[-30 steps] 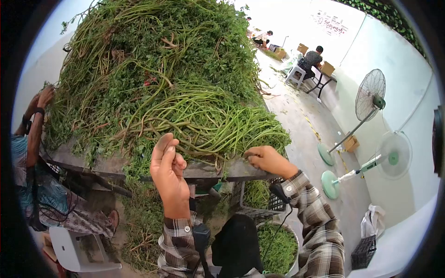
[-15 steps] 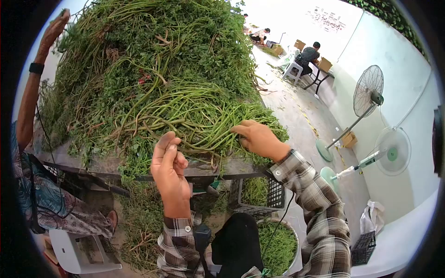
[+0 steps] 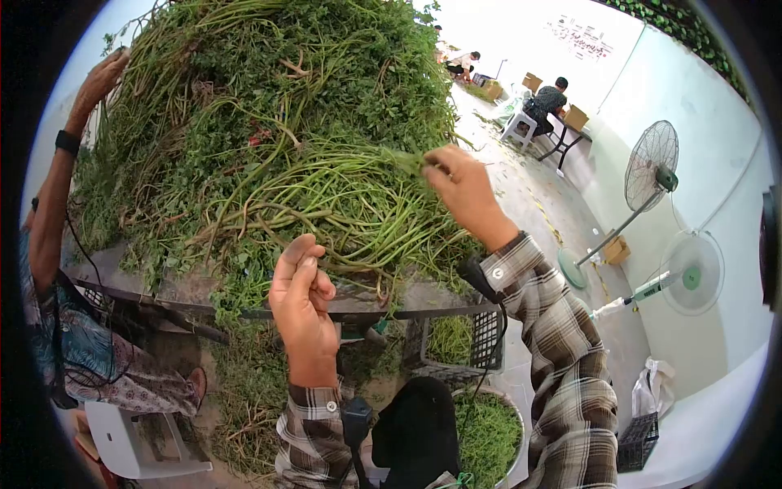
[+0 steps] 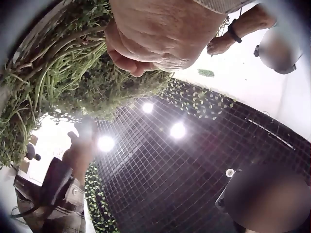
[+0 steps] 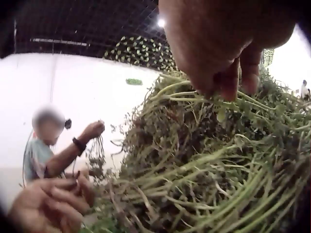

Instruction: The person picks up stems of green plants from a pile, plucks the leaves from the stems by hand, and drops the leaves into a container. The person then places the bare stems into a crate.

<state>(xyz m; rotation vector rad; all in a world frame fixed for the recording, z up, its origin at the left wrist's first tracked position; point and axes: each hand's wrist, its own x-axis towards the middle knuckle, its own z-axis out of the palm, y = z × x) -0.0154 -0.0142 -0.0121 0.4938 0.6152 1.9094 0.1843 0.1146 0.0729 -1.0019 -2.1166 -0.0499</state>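
Observation:
A tall heap of leafy green stems [image 3: 350, 106] covers the table [image 3: 179, 287]. Over its right side my right hand [image 3: 464, 191] pinches a leafy green sprig [image 3: 405, 161], blurred in the head view; in the right wrist view, pale stems [image 5: 180, 87] run out beside its fingertips. My left hand [image 3: 303, 306] is raised at the heap's near edge, palm turned up, thumb bent against its curled fingers. Nothing shows between them. From the left wrist view, only the back of this hand [image 4: 165, 34] and some fingers are seen, close to the loose stems [image 4: 53, 77].
Another person's arm [image 3: 69, 138] reaches the heap's left side. Below the table stand a black crate [image 3: 486, 342] and a tub of greens [image 3: 491, 436]. A white stool [image 3: 147, 448] is at lower left. Two fans [image 3: 652, 171] stand right.
My right hand has moved up from the table's edge over the heap and now pinches a sprig. My left hand keeps its pose. The other person's arm has risen at the left.

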